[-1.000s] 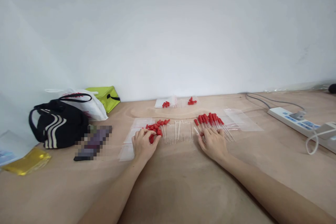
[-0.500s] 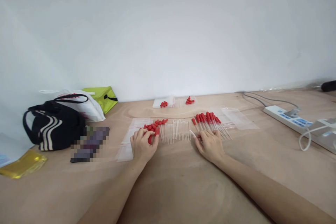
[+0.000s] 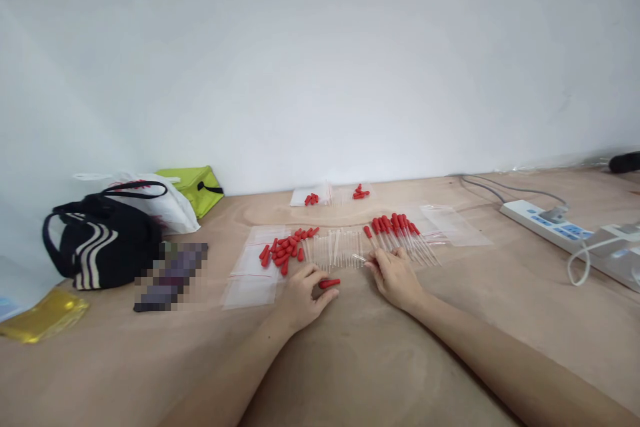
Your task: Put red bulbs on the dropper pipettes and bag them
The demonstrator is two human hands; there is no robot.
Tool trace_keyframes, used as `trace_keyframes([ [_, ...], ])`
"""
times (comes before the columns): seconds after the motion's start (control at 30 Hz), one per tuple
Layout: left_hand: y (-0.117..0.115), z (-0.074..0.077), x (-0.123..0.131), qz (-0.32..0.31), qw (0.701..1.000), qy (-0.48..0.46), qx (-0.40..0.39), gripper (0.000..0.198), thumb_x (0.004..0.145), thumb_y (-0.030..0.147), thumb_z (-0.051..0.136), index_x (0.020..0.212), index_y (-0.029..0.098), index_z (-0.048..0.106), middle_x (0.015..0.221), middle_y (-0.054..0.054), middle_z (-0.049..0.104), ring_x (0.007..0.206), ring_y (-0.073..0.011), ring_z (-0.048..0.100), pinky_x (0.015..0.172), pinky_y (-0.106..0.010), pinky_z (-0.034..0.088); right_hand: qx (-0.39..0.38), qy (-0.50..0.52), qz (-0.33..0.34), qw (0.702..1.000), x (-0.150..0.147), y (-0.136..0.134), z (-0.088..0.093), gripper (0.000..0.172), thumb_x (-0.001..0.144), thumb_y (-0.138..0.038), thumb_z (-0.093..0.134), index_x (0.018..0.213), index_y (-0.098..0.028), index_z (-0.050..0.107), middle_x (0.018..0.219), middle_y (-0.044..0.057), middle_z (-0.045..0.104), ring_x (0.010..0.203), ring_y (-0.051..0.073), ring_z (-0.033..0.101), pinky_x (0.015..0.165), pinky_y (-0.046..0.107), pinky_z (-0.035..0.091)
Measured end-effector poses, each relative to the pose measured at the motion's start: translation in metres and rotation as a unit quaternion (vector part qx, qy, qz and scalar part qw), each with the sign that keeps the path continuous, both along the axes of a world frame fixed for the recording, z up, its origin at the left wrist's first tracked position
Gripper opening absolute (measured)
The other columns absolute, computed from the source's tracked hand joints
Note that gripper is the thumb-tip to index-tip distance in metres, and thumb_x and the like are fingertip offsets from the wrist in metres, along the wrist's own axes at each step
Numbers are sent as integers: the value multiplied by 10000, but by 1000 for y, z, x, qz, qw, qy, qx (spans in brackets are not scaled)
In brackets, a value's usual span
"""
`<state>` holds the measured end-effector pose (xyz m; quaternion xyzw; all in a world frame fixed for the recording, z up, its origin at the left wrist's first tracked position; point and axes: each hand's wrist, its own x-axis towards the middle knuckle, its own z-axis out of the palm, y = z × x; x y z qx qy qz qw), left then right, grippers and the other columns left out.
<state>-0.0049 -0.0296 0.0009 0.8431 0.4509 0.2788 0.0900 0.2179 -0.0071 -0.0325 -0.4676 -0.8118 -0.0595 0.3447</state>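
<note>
My left hand (image 3: 305, 297) is closed on a red rubber dropper bulb (image 3: 330, 283), its narrow end pointing right. Between the thumb and fingers of my right hand (image 3: 397, 281) is a clear glass dropper tube (image 3: 359, 258), its end sticking out to the left. A row of loose glass tubes (image 3: 334, 248) lies between and beyond the hands. Left of that row, loose red bulbs (image 3: 283, 253) are heaped partly on a clear zip bag (image 3: 253, 280). Beyond my right hand, several droppers with red bulbs fitted (image 3: 395, 223) lie fanned out; my fingers partly hide the nearest.
At the back lie small bags with red bulbs (image 3: 311, 199). Another clear bag (image 3: 457, 227) is right of the droppers. A power strip (image 3: 550, 227) with cables is at right. A black bag (image 3: 105, 240), green bag (image 3: 193, 187) and yellow packet (image 3: 45, 315) are left.
My left hand has moved from the bulb pile to the right and nearer me, bringing one red bulb. My right hand has barely moved, and the tube in it now points more level.
</note>
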Motion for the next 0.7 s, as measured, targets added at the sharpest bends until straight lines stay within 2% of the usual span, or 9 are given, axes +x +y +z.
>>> trace_keyframes([
  [0.13, 0, -1, 6, 17, 1000, -12, -11, 110, 799, 233, 488, 762, 176, 575, 729, -17, 555, 678, -146, 545, 625, -267, 445, -48, 27, 94, 994, -5, -7, 5, 160, 883, -213, 333, 848, -179, 485, 774, 36, 600, 683, 146, 536, 639, 276, 323],
  [0.27, -1, -4, 8, 37, 996, -69, -44, 97, 826, 214, 446, 849, 172, 531, 736, -15, 608, 669, -151, 577, 610, -267, 455, -94, 64, 144, 983, -10, -17, 15, 158, 879, -193, 339, 886, -182, 497, 785, 31, 583, 715, 134, 525, 656, 261, 357],
  [0.4, -1, -5, 8, 13, 993, -99, -61, 208, 842, 221, 428, 1020, 184, 529, 871, -34, 660, 745, -163, 615, 644, -273, 472, -102, 74, 156, 980, -12, -19, 18, 163, 873, -175, 344, 904, -180, 504, 781, 27, 579, 719, 132, 521, 654, 263, 350],
  [0.7, -2, 2, 14, -6, 994, -99, -47, 198, 860, 223, 406, 890, 175, 596, 841, -31, 667, 759, -154, 607, 694, -271, 468, -105, 36, 145, 983, -10, -18, 15, 183, 867, -178, 367, 928, -184, 539, 778, 16, 602, 689, 123, 513, 676, 286, 269],
])
